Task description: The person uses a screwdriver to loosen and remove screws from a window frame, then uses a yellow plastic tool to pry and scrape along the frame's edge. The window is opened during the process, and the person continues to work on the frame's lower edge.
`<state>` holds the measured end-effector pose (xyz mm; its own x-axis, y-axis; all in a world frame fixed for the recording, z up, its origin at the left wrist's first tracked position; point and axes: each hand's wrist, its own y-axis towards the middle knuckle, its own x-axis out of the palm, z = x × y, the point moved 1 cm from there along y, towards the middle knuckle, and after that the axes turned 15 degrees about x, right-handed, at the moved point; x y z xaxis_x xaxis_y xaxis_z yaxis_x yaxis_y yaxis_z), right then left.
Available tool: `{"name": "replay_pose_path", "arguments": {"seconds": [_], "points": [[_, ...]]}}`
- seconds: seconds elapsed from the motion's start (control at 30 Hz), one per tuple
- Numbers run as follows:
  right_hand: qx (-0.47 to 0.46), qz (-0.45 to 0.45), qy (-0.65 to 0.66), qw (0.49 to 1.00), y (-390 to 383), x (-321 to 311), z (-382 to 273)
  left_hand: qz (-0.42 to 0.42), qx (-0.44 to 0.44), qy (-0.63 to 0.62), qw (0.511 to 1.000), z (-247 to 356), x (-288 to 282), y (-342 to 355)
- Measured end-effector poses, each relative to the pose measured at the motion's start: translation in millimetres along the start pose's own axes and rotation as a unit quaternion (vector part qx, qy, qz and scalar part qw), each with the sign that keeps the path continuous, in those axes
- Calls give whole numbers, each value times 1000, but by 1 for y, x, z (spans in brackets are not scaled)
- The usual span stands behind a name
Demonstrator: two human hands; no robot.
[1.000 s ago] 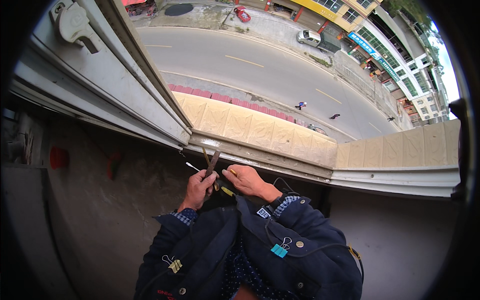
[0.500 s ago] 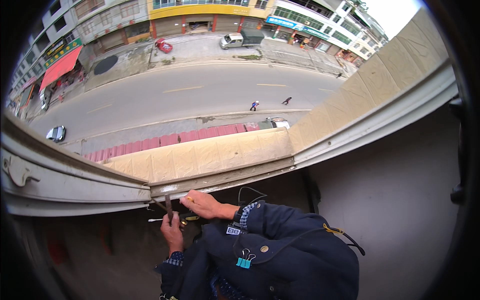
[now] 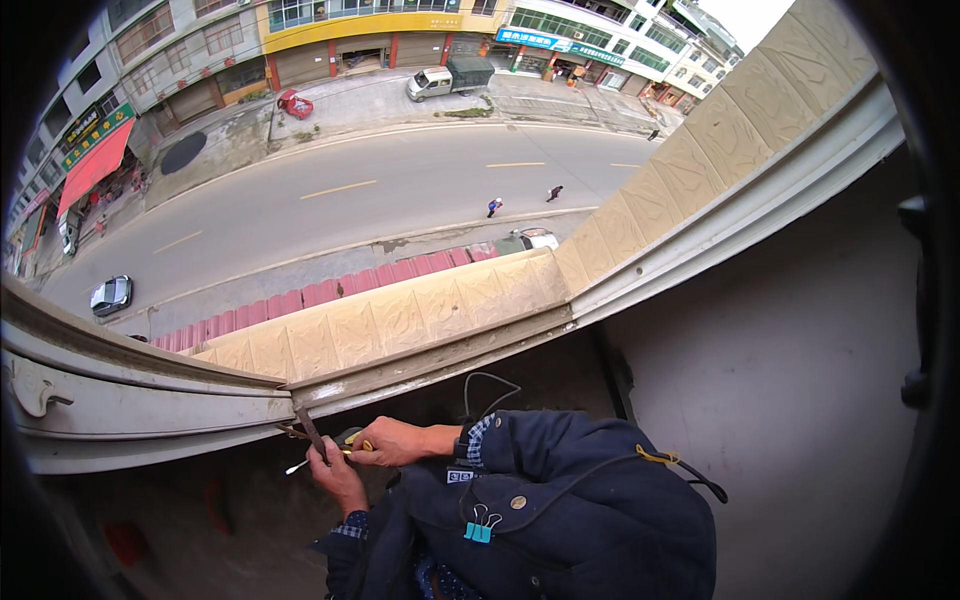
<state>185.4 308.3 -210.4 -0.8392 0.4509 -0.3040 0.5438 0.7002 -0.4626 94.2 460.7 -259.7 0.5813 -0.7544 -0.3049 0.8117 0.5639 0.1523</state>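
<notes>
My left hand is closed around a dark, rusty flat metal bar, which points up toward the window track at the sash's corner. A thin white-tipped stick and a narrow brass-coloured piece stick out beside that hand. My right hand is closed on a yellow tool, just right of the bar and almost touching my left hand. What exactly the tool is, I cannot tell. Both hands are below the inner edge of the open window.
A white sash with a latch is at left; a tiled outer ledge borders the opening. A dark cable loops near my right sleeve. Far below are a road, vehicles and two walkers.
The view has swung, showing more street at left. Both hands have shifted left in the picture, and my right hand has dropped from near the bar's top down to the yellow tool beside my left hand.
</notes>
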Motion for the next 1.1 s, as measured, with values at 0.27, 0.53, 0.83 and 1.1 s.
{"name": "replay_pose_path", "arguments": {"seconds": [0.27, 0.53, 0.83, 1.1], "points": [[-11, -55, 115, 992, -6, 5, -21, -33, 2, -31, 999, 4, -13, -1], [20, -105, 125, 986, -14, -41, -51, -77, 1, 11, 997, 3, -40, 4], [109, 16, 145, 983, 44, -62, -40, -185, 28, -11, 982, 26, -48, -5], [17, -138, 63, 988, 61, -71, -43, -212, 35, 22, 976, 50, -32, -13]]}}
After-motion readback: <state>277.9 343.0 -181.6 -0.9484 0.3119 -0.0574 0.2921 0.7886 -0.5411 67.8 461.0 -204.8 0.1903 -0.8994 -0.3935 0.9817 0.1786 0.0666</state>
